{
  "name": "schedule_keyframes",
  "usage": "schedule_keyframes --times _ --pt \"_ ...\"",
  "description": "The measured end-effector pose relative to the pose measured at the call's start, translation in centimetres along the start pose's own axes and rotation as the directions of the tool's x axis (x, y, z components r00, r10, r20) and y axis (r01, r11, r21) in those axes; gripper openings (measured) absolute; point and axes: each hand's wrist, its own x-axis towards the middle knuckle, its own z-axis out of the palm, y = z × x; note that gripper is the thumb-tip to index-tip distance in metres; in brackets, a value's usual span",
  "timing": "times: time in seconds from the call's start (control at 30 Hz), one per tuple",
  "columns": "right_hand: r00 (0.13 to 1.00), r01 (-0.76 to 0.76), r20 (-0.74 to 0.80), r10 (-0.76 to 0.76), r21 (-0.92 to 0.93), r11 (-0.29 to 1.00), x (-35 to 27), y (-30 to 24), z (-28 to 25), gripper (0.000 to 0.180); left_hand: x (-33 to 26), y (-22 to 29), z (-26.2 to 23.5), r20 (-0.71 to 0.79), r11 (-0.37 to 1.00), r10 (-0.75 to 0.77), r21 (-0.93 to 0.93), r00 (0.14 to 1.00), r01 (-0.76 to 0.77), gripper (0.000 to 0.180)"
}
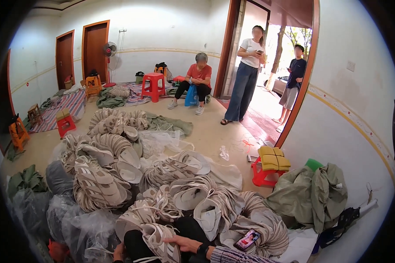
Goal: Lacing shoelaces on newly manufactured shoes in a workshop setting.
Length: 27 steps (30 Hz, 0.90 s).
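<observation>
A beige shoe upper [160, 239] with pale stripes and laces lies across my dark-trousered lap. My right hand [184, 243] reaches in from the right and touches this upper, its index finger stretched out over it. At the lower edge, beside my left knee, only a small part of my left hand [118, 252] shows, and its fingers are mostly hidden. Nested stacks of similar uppers [206, 212] lie just past my knees. A phone [247, 239] with a lit screen rests on the uppers to my right.
More stacked uppers [101, 179] and clear plastic bags [83, 223] lie at left. A red stool [264, 175] carries yellow blocks, beside a grey-green cloth [309, 193]. A seated person [200, 81] bends forward by a red stool [153, 87]. Two people stand around the open doorway.
</observation>
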Motion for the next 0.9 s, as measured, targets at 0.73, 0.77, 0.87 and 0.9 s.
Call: schedule_keyframes --times 0.73,0.77,0.87,0.9 --pt "0.958 0.182 0.197 -0.208 0.143 0.973 2.1 -3.2 7.9 0.032 -2.5 -1.8 1.4 -0.068 0.727 0.096 -0.677 0.993 -0.116 0.053" --pt "0.946 0.197 0.229 -0.23 0.157 0.968 1.9 -3.4 7.8 0.031 -1.8 -1.7 1.2 -0.06 0.726 0.102 -0.678 0.993 -0.116 0.053" --pt "0.951 0.222 0.178 -0.252 0.173 0.96 1.0 -3.9 7.7 0.032 -0.3 -1.9 1.4 -0.002 0.645 0.076 -0.762 0.997 -0.05 0.047" --pt "0.951 0.223 0.177 -0.252 0.171 0.96 1.1 -3.9 7.5 0.032 0.0 -2.0 1.3 0.014 0.616 0.065 -0.787 0.998 -0.029 0.045"
